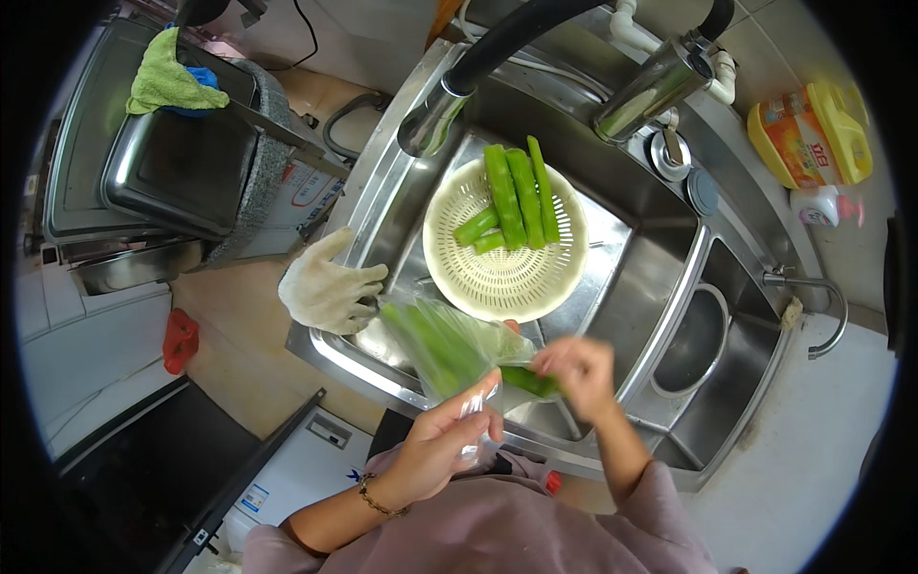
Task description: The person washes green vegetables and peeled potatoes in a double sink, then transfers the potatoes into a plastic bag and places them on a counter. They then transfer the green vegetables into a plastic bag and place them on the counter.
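Observation:
My left hand [459,430] grips the bunched film of a clear plastic bag [437,351] over the sink's front rim. Long green stem pieces [423,341] show through the film. At the bag's right end, my right hand [584,373] is blurred, its fingertips pinched at the film's edge. Just below those fingertips is a darker green piece [527,380]; whether it lies inside the bag is unclear. Beyond the bag, a cream plastic colander [495,290] sits in the sink basin and holds several peeled green stem pieces [506,197], some leaning on its far rim.
A whitish work glove [326,287] lies over the left sink rim. Above the basin hang a black-hosed faucet [434,122] and a steel mixer body [649,90]. A small basin [692,344] holds a round strainer. Detergent jug [810,136] and pump bottle [817,206] stand right.

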Available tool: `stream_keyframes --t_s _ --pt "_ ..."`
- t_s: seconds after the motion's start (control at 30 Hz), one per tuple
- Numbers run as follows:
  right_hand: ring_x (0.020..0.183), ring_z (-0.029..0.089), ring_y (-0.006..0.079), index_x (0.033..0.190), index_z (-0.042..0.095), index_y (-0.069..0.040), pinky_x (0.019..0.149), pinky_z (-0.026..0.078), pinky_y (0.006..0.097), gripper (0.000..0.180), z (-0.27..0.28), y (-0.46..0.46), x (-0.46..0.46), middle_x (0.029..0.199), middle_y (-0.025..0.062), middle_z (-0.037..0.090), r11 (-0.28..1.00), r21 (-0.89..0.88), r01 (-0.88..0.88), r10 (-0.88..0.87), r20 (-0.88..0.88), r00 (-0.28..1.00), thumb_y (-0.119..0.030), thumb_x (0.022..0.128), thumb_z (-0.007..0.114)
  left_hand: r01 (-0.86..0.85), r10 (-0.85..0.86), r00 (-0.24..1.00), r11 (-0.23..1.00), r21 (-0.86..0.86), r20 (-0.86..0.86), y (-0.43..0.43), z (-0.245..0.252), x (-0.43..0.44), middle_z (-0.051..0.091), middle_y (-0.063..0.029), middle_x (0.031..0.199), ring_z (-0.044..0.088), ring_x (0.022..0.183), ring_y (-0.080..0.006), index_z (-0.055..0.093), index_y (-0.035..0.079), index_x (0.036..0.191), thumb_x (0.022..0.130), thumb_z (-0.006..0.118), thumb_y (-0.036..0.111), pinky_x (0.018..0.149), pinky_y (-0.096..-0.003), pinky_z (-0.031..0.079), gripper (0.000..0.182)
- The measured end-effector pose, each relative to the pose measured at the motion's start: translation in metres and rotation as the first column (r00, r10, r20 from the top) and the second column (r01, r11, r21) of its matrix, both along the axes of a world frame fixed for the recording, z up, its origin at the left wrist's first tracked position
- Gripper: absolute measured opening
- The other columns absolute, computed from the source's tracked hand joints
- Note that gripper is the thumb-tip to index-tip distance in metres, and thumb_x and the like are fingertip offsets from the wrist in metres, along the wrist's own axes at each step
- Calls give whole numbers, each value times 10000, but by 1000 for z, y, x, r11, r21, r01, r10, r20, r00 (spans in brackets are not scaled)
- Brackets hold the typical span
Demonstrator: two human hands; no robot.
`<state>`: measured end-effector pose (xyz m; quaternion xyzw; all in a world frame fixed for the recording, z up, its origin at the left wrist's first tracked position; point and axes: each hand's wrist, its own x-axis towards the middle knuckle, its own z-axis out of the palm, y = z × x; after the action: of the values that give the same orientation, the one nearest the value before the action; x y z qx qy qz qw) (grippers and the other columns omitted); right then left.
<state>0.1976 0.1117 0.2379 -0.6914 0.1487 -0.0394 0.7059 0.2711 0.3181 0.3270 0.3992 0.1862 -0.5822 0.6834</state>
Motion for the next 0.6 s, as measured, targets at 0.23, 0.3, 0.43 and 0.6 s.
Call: stream_keyframes --t_s 0.23,0.3,0.43,0.6 --pt "967 564 307 1282 442 -25 782 491 395 638 -140 -21 191 1137 168 482 625 -761 171 -325 -56 944 -228 755 740 27 -28 997 1000 -11 -71 3 -9 -12 524 -36 899 309 574 -32 273 82 1449 963 455 112 496 -163 251 520" --pt "1025 531 324 1322 420 -87 802 493 411 685 -162 -12 221 1160 135 436 604 -787 124 -356 -128 926 -184 727 746 34 -33 997 999 17 -65 4 -11 -12 521 -19 912 308 589 -20 255 85 1455 970 454 120 503 -156 256 526" --pt "1002 528 305 1222 506 -111 783 490 403 538 -172 -16 221 1134 106 466 491 -866 99 -306 -65 950 -56 717 684 17 -15 996 1000 19 -89 8 -21 -11 515 -11 917 303 594 -15 247 80 1456 974 454 129 507 -151 261 527" --pt "1008 523 318 1288 461 -136 853 455 406 628 -163 -28 193 1118 141 492 564 -817 122 -201 7 980 -71 713 703 53 -54 995 999 -10 -88 -1 -40 -14 515 -4 904 308 578 -12 231 79 1460 975 457 143 492 -150 266 539"
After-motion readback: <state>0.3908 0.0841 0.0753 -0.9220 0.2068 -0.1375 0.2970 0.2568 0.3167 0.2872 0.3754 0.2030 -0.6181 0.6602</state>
